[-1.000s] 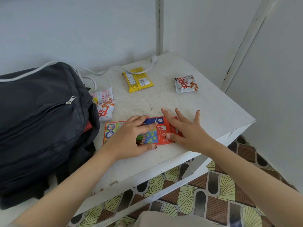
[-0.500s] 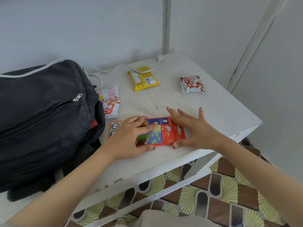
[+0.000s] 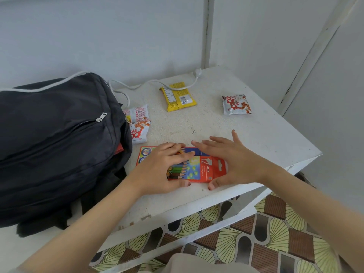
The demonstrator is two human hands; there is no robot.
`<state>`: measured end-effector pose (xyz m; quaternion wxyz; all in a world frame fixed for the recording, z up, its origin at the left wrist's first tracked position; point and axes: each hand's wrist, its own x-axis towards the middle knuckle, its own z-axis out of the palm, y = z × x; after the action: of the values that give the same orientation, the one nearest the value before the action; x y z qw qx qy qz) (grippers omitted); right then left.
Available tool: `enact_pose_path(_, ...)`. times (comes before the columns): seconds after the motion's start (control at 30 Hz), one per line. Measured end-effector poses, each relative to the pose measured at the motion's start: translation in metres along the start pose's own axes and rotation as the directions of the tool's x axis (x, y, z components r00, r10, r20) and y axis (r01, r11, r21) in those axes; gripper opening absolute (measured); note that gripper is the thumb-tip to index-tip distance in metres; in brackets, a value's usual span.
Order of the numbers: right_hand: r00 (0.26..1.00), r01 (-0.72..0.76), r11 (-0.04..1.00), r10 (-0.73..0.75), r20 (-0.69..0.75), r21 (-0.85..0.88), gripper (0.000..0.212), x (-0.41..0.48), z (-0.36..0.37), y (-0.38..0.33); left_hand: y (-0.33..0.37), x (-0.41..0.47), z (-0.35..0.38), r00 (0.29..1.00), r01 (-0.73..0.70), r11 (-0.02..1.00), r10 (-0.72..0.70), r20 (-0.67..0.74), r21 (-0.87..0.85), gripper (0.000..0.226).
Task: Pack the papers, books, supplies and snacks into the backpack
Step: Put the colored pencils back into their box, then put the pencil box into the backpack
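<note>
The step in hand looks to be the supplies: a pencil box [image 3: 204, 168] lies flat on the desk [image 3: 266, 134] just beside the backpack [image 3: 59, 144]. The left hand [image 3: 157, 170] lies over it, its grip pinching the box between fingers on top and thumb at the near edge, while the right hand [image 3: 234, 160] rests spread flat on the end farthest from the backpack. The next move probably calls for lifting the box and sliding it into the backpack's opening, where only a narrow gap shows; a white packet [image 3: 138, 125] touching the backpack and a yellow packet [image 3: 178, 96] farther off remain unpacked.
</note>
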<state>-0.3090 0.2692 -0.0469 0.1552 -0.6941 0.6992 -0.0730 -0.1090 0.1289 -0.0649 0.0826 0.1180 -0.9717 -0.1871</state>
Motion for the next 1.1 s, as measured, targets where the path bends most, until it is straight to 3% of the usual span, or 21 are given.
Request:
enact_pose_path(0.1, 0.999, 0.029, 1.000, -0.030, -0.044, -0.003, 0.096, -0.006, 0.004, -0.006, 0.003, -0.003, -0.001, 1.000, -0.018, 0.999, 0.018, -0.015, -0.039, 0.078)
enact_pose_path(0.2, 0.975, 0.090, 0.996, -0.084, -0.206, 0.019, 0.085, -0.012, 0.011, -0.005, 0.008, -0.007, -0.004, 0.998, 0.043, 0.990, -0.047, -0.032, -0.132, 0.075)
enact_pose_path(0.3, 0.929, 0.109, 0.993, -0.089, -0.358, 0.036, 0.073, -0.019, 0.016, -0.003, 0.014, -0.007, -0.009, 0.996, 0.074, 0.991, -0.078, -0.034, -0.108, 0.080)
enact_pose_path(0.43, 0.880, 0.058, 0.985, 0.026, -0.475, 0.162, 0.065, -0.029, 0.023, -0.008, 0.020, -0.009, -0.029, 0.994, 0.081, 0.996, -0.083, -0.065, -0.033, 0.085)
enact_pose_path(0.57, 0.818, 0.012, 0.887, 0.256, -0.515, 0.461, 0.060, -0.035, 0.029, -0.017, 0.020, -0.028, -0.058, 0.965, 0.027, 1.000, -0.028, -0.262, -0.009, 0.059)
enact_pose_path(0.67, 0.803, 0.119, 0.708, 0.343, -0.487, 0.696, 0.042, -0.032, 0.027, -0.030, 0.014, -0.053, -0.077, 0.902, 0.011, 0.989, 0.053, -0.428, 0.147, 0.044)
enact_pose_path(0.77, 0.799, 0.195, 0.600, 0.361, -0.480, 0.776, 0.027, -0.023, 0.023, -0.044, 0.007, -0.084, -0.088, 0.870, 0.023, 0.917, 0.178, -0.460, 0.397, 0.037)
enact_pose_path(0.97, 0.797, 0.223, 0.604, 0.339, -0.500, 0.765, 0.033, -0.001, 0.022, -0.066, -0.033, -0.138, -0.098, 0.928, 0.121, 0.840, 0.093, -0.361, 0.529, 0.042)
enact_pose_path(1.1, 0.807, 0.244, 0.609, 0.304, -0.506, 0.755, 0.035, 0.016, 0.025, -0.081, -0.051, -0.156, -0.106, 0.866, 0.117, 0.714, 0.267, -0.423, 0.690, 0.023)
